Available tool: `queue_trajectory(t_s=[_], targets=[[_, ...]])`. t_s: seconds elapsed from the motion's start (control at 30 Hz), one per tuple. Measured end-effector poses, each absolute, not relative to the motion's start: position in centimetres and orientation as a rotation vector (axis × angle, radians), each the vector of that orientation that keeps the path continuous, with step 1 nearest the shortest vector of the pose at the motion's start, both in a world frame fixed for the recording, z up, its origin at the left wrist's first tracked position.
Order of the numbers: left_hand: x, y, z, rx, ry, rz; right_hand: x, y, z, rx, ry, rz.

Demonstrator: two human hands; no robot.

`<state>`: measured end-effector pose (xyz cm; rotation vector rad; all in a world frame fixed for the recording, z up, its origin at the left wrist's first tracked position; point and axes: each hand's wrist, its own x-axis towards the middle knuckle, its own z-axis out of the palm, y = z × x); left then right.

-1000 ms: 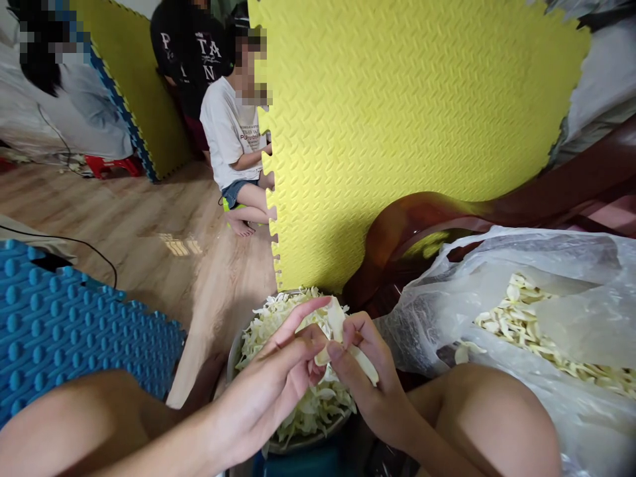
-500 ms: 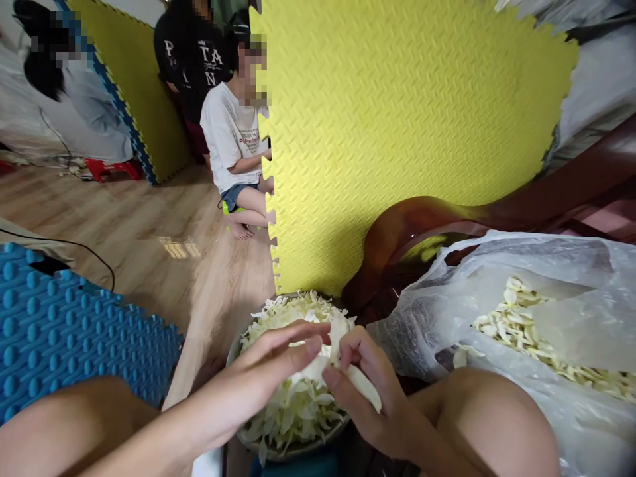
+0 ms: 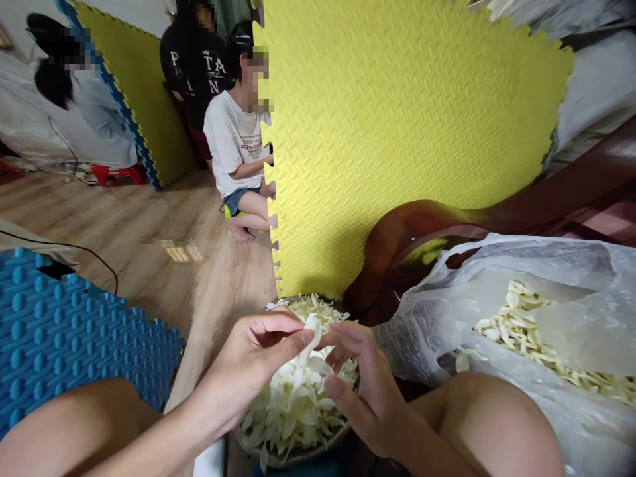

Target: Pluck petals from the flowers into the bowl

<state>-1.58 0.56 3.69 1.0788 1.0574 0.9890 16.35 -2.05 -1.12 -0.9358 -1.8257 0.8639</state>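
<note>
My left hand [image 3: 268, 344] pinches a white flower [image 3: 311, 338] between thumb and fingertips, above a metal bowl [image 3: 298, 457]. Loose white and pale yellow-green petals [image 3: 293, 411] fill the bowl in a heap. Close on the flower's right side is my right hand [image 3: 365, 391], its thumb and fingers apart and curved toward it. Whether the right fingertips touch the flower, I cannot tell.
To the right, a clear plastic bag [image 3: 417, 324] holds more pale pieces [image 3: 517, 324], beside curved dark wood furniture [image 3: 417, 218]. A yellow foam mat [image 3: 397, 119] stands upright ahead, a blue one [image 3: 74, 331] at left. Several people sit beyond, one in a white shirt [image 3: 231, 132].
The right hand has let go of the long white piece it held and its fingers have spread. My left hand has closed its fingertips on the flower.
</note>
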Motion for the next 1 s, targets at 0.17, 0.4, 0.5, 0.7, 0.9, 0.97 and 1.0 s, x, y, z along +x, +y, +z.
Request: queue_trajectory(t_s=[0.17, 0.4, 0.5, 0.7, 0.9, 0.97, 1.0], targets=[[-1.2, 0.4, 3.5, 1.246, 1.1, 0.971, 15.4, -1.5, -0.9, -1.079, -1.541, 1.055], [-0.3, -0.1, 3.0, 1.379, 1.119, 0.936, 15.3, -0.6, -0.9, -1.04, -1.286, 1.253], [-0.2, -0.1, 2.5, 1.325, 1.119, 0.977, 15.5, -0.5, -0.9, -1.069, -1.248, 1.209], [-0.3, -0.1, 2.5, 1.477, 1.161, 0.896, 15.6, -0.5, -0.9, -1.033, -1.242, 1.258], [-0.4, -0.5, 2.9, 1.452, 1.06, 0.72, 16.3, -0.8, -0.5, -1.05, -1.498, 1.132], [-0.6, -0.6, 2.8, 1.455, 0.983, 0.54, 16.6, -0.8, -0.3, -1.078, -1.596, 1.069], [-0.7, -0.7, 2.8, 1.465, 0.956, 0.48, 16.7, -0.7, -0.3, -1.092, -1.675, 1.044]])
